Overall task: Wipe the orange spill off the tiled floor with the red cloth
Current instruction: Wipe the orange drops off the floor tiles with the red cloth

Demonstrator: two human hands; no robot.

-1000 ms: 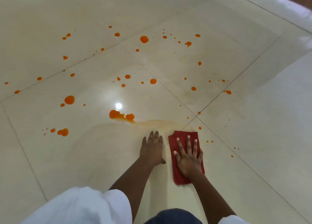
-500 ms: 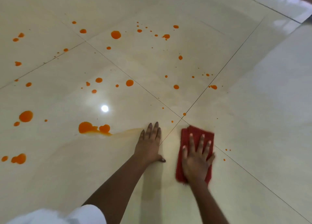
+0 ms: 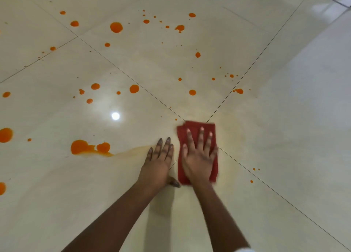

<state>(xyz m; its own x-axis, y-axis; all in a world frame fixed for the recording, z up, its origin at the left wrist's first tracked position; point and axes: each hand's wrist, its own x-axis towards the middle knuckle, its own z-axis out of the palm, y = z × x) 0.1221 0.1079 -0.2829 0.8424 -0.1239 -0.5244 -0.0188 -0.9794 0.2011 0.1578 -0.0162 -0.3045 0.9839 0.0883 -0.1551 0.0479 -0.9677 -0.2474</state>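
A folded red cloth (image 3: 193, 127) lies flat on the cream tiled floor (image 3: 284, 119), just below where four tiles meet. My right hand (image 3: 198, 157) presses on the cloth with fingers spread and straight. Beside it on the left, my left hand (image 3: 158, 161) rests flat on the bare tile, fingers straight. An orange puddle (image 3: 83, 147) with a pale smeared streak toward my left hand lies to the left. Several orange drops (image 3: 116, 27) dot the tiles farther ahead and left; small specks (image 3: 254, 169) lie to the right.
A bright lamp reflection (image 3: 115, 116) shines on the glossy tile ahead of the puddle. Dark grout lines (image 3: 247, 71) cross the floor diagonally. A paler floor strip (image 3: 332, 5) runs along the top right corner.
My right hand has pushed the cloth forward and back toward my left hand after swinging right. The small drops near the tile junction are gone. The view has shifted right.
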